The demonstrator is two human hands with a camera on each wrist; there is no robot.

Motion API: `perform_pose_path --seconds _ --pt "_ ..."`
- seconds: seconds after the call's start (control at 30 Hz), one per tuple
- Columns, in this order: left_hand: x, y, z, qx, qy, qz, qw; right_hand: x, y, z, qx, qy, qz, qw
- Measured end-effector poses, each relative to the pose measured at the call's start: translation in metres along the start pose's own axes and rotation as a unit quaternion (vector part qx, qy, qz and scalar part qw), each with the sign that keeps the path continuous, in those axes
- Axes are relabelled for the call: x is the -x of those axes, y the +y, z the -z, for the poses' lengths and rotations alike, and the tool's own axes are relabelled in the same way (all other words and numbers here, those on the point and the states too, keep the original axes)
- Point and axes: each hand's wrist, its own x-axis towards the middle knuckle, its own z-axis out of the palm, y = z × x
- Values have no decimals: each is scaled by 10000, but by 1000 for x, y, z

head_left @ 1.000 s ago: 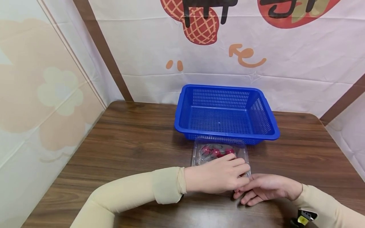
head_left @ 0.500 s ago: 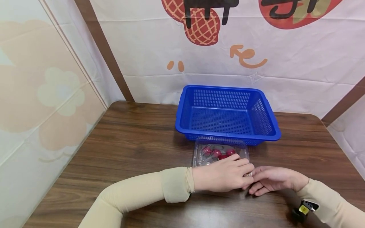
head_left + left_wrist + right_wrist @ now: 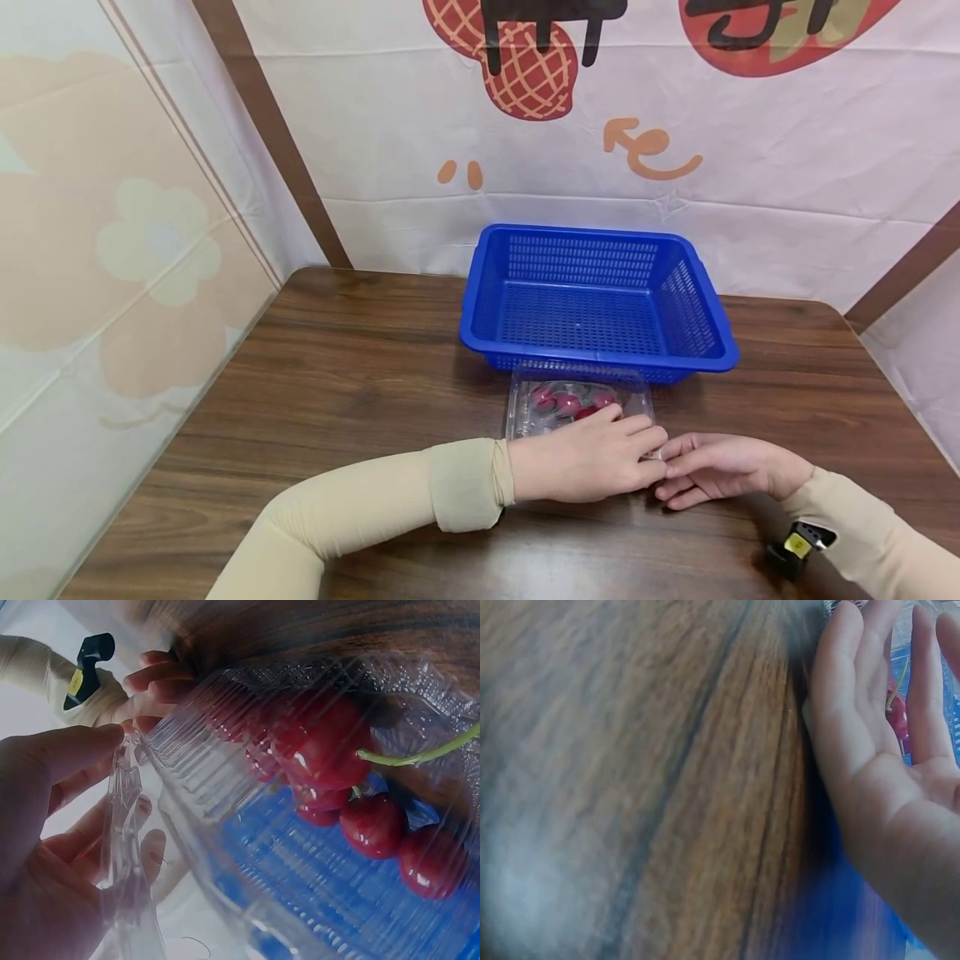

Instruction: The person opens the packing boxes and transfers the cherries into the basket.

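Note:
A clear plastic clamshell box (image 3: 519,417) of red cherries (image 3: 567,406) lies on the table against the basket's front. My left hand (image 3: 588,458) reaches across its front and pinches the lid's edge. In the left wrist view, the thumb (image 3: 75,750) and fingers lie on either side of that clear rim (image 3: 124,847), and several cherries (image 3: 375,825) show through the plastic, one with a green stem. My right hand (image 3: 738,467) is at the near right corner, fingertips close to the left ones. Its fingers (image 3: 844,682) look nearly straight; its contact with the box is hidden.
A blue perforated basket (image 3: 577,354) stands directly behind the box, toward the back of the brown wooden table (image 3: 360,383). A printed cloth (image 3: 390,125) hangs behind the table. A dark device (image 3: 787,557) sits at my right wrist.
Both hands have shifted slightly right along the box's front edge, and the right hand has moved up a little toward the corner. Box and basket stay in place.

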Motion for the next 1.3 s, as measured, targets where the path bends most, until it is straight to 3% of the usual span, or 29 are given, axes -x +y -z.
perform_pose_path --seconds 0.3,0.53,0.73,1.03,1.3 --pt "-2 -1 -1 -158 -62 -39 9998 -2 0 1 -135 82 -25 9999" --pt "-1 -3 0 -12 -12 -92 10000 0 -1 2 -260 180 -62 9995" --pt "-3 -1 4 48 -160 -69 9998 -2 0 0 -144 310 -150 9993" --pt "-6 5 7 -451 -216 -104 9987 -3 0 1 -174 324 -164 9992" --pt "-10 9 7 -727 -345 -228 9965 -5 0 1 -80 94 -109 9999"
